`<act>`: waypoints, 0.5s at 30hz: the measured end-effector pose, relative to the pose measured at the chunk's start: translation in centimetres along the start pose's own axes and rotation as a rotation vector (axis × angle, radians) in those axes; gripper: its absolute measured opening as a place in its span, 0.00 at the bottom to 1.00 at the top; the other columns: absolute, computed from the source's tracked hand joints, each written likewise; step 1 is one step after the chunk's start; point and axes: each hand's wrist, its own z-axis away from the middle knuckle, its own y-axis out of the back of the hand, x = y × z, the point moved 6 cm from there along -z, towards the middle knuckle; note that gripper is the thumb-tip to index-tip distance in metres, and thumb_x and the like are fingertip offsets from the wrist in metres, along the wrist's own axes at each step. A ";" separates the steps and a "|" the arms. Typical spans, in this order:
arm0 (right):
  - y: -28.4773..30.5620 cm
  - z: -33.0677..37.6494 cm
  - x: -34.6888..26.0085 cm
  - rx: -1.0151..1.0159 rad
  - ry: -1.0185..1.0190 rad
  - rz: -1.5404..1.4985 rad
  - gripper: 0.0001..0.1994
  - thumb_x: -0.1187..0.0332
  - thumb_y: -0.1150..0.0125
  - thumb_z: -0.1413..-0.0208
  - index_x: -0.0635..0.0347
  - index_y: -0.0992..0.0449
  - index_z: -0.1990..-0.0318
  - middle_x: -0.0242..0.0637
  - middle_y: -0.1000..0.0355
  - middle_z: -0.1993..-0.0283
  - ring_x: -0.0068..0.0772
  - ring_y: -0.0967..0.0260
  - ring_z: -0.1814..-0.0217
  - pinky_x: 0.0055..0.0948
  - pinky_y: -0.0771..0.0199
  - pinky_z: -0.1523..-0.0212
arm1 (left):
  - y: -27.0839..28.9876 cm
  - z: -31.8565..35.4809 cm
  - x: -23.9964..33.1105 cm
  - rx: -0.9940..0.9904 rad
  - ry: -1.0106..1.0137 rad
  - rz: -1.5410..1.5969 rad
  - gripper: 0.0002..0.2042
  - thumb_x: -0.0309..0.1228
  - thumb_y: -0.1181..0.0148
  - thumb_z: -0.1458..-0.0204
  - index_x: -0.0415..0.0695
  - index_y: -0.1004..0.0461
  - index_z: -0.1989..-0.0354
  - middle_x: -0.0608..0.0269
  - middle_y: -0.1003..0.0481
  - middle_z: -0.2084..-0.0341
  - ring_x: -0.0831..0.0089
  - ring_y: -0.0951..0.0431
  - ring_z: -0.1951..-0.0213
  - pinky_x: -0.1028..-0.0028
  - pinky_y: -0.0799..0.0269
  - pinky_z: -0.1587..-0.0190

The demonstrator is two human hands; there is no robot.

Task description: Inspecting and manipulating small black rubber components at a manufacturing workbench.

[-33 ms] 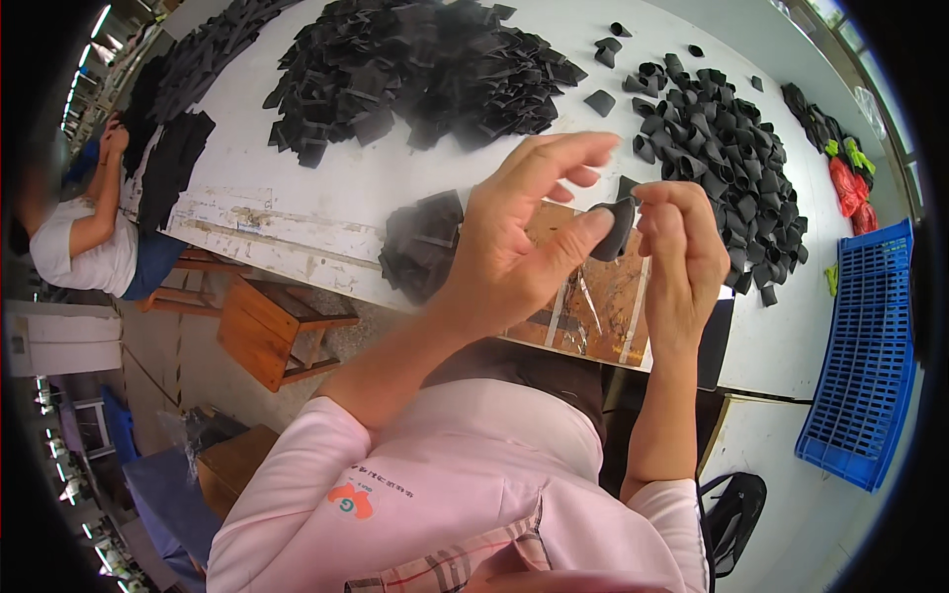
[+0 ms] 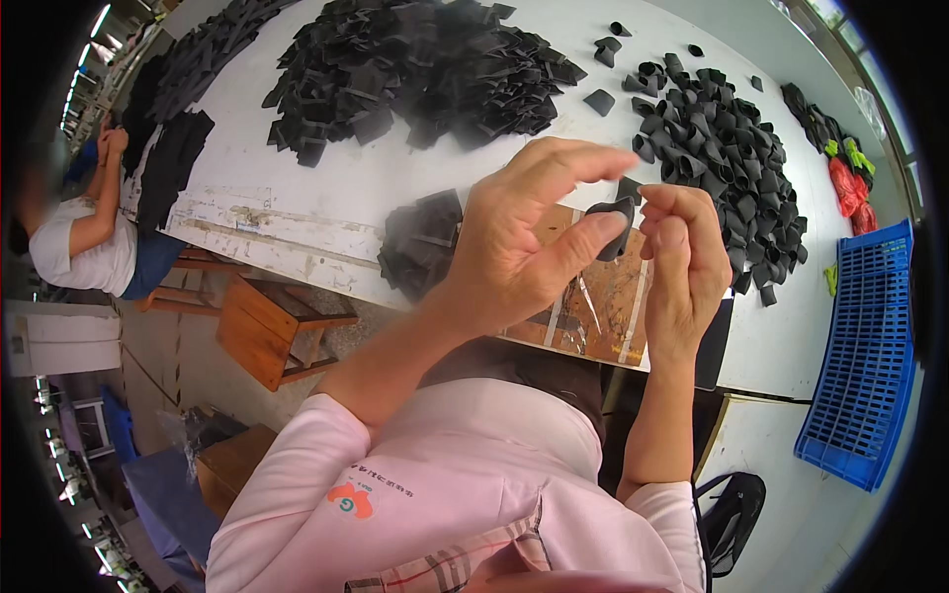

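Observation:
A small curved black fabric piece point(image 2: 615, 229) is held by my left hand point(image 2: 519, 237), the thumb pressed on its near face. The left index finger reaches out above the piece, its tip slightly blurred. Just right of the piece, my right hand point(image 2: 687, 247) has its fingers bent and pinched together close to the piece's edge. Whatever lies between those right fingertips, if anything, is too small to make out. Below both hands is a worn brown board point(image 2: 568, 331) at the table's near edge. A stack of flat black pieces point(image 2: 420, 242) lies left of my left hand.
On the white table point(image 2: 326, 222), a large heap of flat black pieces point(image 2: 405, 69) lies far off, and curled black pieces point(image 2: 736, 163) pile at right. A blue plastic crate point(image 2: 858, 361) stands right. Wooden stools point(image 2: 267, 331) and a seated person point(image 2: 89, 237) are at left.
The black piece has tilted slightly in my left hand. My left index finger has shifted a little to the right, and my right fingertips sit slightly farther from the piece.

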 end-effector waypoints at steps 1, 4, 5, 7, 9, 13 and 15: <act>0.0 0.3 -0.5 -0.042 0.065 0.016 0.15 0.62 0.41 0.55 0.65 0.30 0.66 0.36 0.35 0.70 0.22 0.40 0.74 0.18 0.40 0.76 | -0.4 -0.2 0.0 -0.031 -0.018 0.011 0.06 0.22 0.46 0.54 0.37 0.28 0.66 0.60 0.29 0.71 0.76 0.31 0.65 0.80 0.37 0.62; -1.0 0.8 -2.0 -0.136 0.173 0.184 0.15 0.63 0.38 0.59 0.64 0.30 0.66 0.35 0.35 0.70 0.24 0.38 0.73 0.20 0.38 0.77 | -0.5 0.3 -1.2 0.036 0.153 0.227 0.04 0.21 0.45 0.54 0.36 0.28 0.69 0.59 0.29 0.72 0.76 0.31 0.67 0.78 0.37 0.62; -1.3 0.7 -2.2 -0.137 0.184 0.210 0.14 0.68 0.36 0.62 0.63 0.30 0.67 0.35 0.35 0.71 0.26 0.37 0.74 0.22 0.37 0.78 | -0.6 0.5 -1.3 0.031 0.156 0.227 0.04 0.21 0.45 0.54 0.36 0.28 0.69 0.59 0.29 0.72 0.76 0.31 0.67 0.78 0.37 0.62; -1.6 0.4 -2.6 -0.116 0.222 0.258 0.13 0.71 0.36 0.62 0.63 0.30 0.67 0.36 0.35 0.72 0.27 0.37 0.75 0.22 0.37 0.79 | 0.3 1.2 -2.2 0.231 0.270 0.450 0.04 0.23 0.48 0.51 0.37 0.30 0.68 0.60 0.29 0.72 0.76 0.31 0.67 0.78 0.37 0.61; -1.6 0.2 -3.4 -0.073 0.255 0.309 0.11 0.75 0.37 0.64 0.63 0.30 0.69 0.36 0.35 0.76 0.29 0.37 0.79 0.22 0.38 0.80 | 0.9 1.7 -3.2 0.397 0.337 0.687 0.06 0.26 0.52 0.48 0.37 0.31 0.66 0.60 0.30 0.70 0.76 0.32 0.66 0.77 0.39 0.58; -1.5 -0.1 -3.9 -0.068 0.311 0.343 0.10 0.75 0.37 0.63 0.64 0.29 0.70 0.36 0.35 0.77 0.28 0.37 0.81 0.23 0.38 0.82 | 1.1 2.1 -3.1 0.405 0.313 0.703 0.05 0.26 0.52 0.48 0.38 0.31 0.67 0.60 0.30 0.69 0.76 0.32 0.65 0.75 0.38 0.57; -1.4 -0.3 -3.8 -0.070 0.211 0.324 0.07 0.76 0.39 0.62 0.64 0.28 0.72 0.36 0.34 0.77 0.28 0.38 0.81 0.23 0.39 0.83 | 1.1 2.1 -3.1 0.382 0.315 0.686 0.05 0.26 0.51 0.48 0.38 0.31 0.67 0.59 0.30 0.69 0.76 0.32 0.65 0.75 0.38 0.57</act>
